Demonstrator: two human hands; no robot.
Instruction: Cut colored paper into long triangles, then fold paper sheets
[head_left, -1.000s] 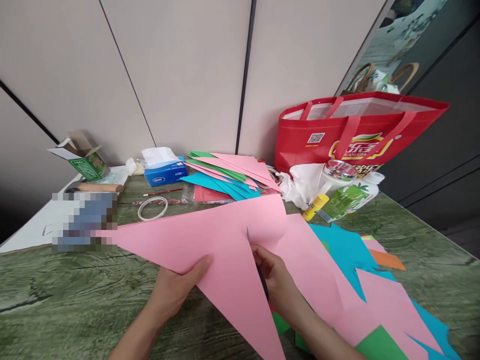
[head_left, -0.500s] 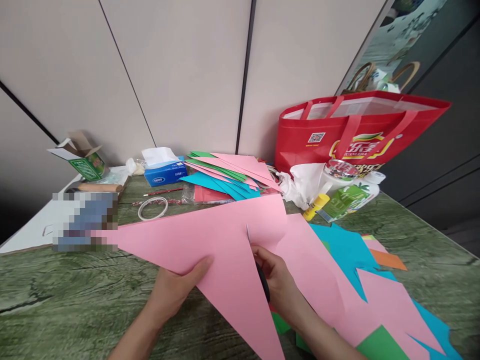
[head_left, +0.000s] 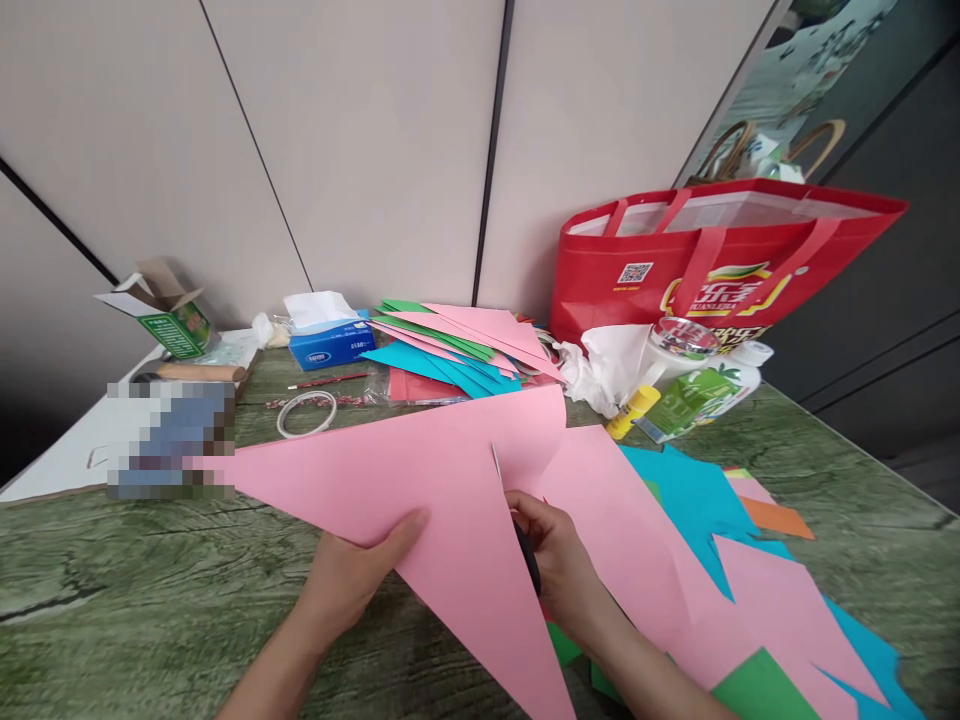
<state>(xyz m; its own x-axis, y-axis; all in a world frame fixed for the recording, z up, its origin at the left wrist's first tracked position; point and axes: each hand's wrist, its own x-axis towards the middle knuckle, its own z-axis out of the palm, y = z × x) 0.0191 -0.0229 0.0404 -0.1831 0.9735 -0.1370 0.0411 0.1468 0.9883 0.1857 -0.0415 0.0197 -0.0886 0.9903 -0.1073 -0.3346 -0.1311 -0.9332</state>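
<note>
Pink paper, one large sheet (head_left: 360, 475) with long pointed corners, is held up over the middle of the wood-grained table (head_left: 150, 590), one point aimed at the left edge and another at the near side. The left hand (head_left: 352, 570) pinches its lower margin: the thumb lies flat on top, while the other fingers go underneath, where their spread cannot be told. The right hand (head_left: 556, 560) is closed on scissors (head_left: 528, 560), fingers curled about the dark handle; a thin blade tip shows against the sheet, whose part beyond it curls up. How far the blades are parted is hidden. Toward the table's right edge lie cut pink pieces (head_left: 622, 500) and blue paper (head_left: 686, 500); along the far edge sit a tissue box (head_left: 330, 345), a stack of coloured paper (head_left: 480, 335) and a red bag (head_left: 615, 295).
</note>
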